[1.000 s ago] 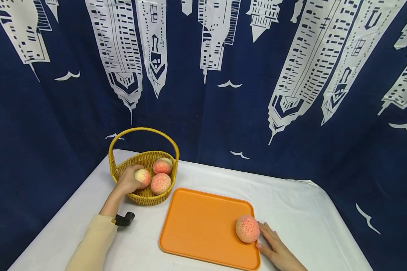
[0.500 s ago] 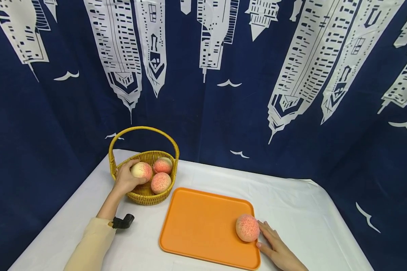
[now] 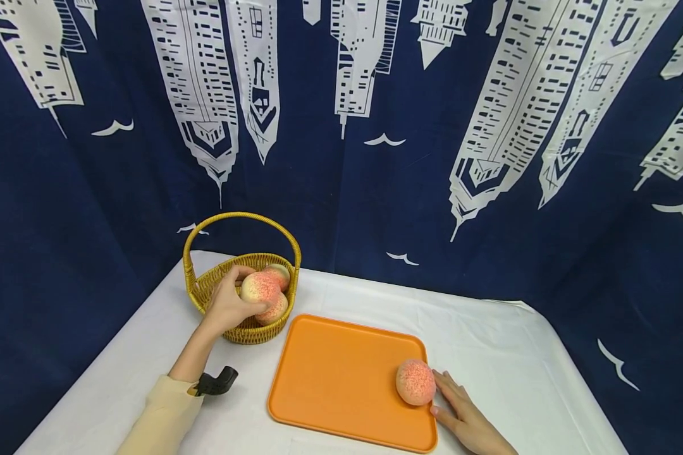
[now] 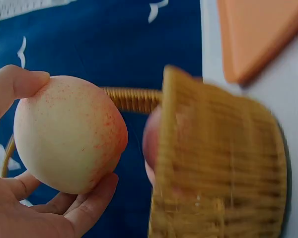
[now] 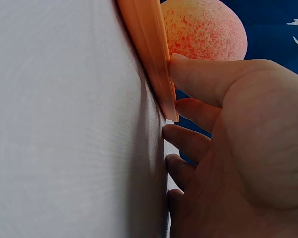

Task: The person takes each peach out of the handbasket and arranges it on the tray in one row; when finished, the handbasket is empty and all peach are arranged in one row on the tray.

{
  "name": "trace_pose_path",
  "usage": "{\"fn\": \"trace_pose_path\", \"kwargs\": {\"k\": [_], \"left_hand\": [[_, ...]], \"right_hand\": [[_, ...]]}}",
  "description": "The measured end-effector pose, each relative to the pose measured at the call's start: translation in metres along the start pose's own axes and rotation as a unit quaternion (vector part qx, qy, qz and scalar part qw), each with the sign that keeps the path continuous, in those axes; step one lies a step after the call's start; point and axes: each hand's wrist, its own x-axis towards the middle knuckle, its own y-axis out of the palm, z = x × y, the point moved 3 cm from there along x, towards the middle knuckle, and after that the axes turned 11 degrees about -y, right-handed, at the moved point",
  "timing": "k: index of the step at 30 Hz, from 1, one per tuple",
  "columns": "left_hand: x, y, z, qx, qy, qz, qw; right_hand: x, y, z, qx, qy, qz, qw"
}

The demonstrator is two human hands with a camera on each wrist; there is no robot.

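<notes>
My left hand (image 3: 230,304) grips a pale yellow and pink peach (image 3: 260,289) between thumb and fingers. In the left wrist view this peach (image 4: 72,134) is raised beyond the rim of the wicker basket (image 4: 223,153). Two other peaches lie in the basket (image 3: 247,336), partly covered by the held one in the head view. Another peach (image 3: 415,382) sits on the orange tray (image 3: 341,379) near its right edge. At that edge rests my right hand (image 3: 463,417), fingers extended; in the right wrist view the thumb touches the tray rim (image 5: 151,54).
A tall arched handle (image 3: 241,215) stands over the basket. The white tablecloth (image 3: 489,354) spreads under everything, with a dark blue curtain (image 3: 341,208) printed with white buildings behind it. A black wrist camera (image 3: 217,381) sticks out from the left wrist.
My left hand has lifted the peach from low in the basket and moved it right, over the other two. The right hand and the peach on the tray have stayed in place.
</notes>
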Motion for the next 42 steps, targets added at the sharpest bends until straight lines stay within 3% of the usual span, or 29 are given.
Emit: {"fn": "trace_pose_path", "kwargs": {"k": [7,12,16,21,27,34,42], "left_hand": [[-0.016,0.036,-0.017,-0.036,0.037,0.051,0.9973],[-0.027,0.067,-0.030,-0.077,0.077,0.102,0.9888],[-0.036,0.091,-0.038,-0.100,0.090,0.146,0.9800],[-0.045,0.117,-0.043,-0.096,0.101,0.174,0.9749],[-0.054,0.144,-0.047,-0.093,0.103,0.204,0.9691],[-0.060,0.175,-0.046,-0.064,0.088,0.229,0.9673],[-0.066,0.201,-0.036,-0.052,0.085,0.254,0.9620]], "right_hand": [[-0.002,0.001,-0.001,0.014,0.009,-0.002,1.000],[-0.002,0.000,0.000,0.016,-0.006,-0.018,1.000],[-0.001,-0.001,0.001,0.013,-0.010,-0.013,1.000],[0.000,0.000,-0.001,0.019,-0.002,-0.004,1.000],[-0.001,0.000,-0.002,0.009,-0.010,-0.007,1.000],[-0.001,-0.001,-0.001,0.036,0.000,-0.009,0.999],[-0.003,-0.003,0.001,-0.001,-0.014,-0.016,1.000]]}}
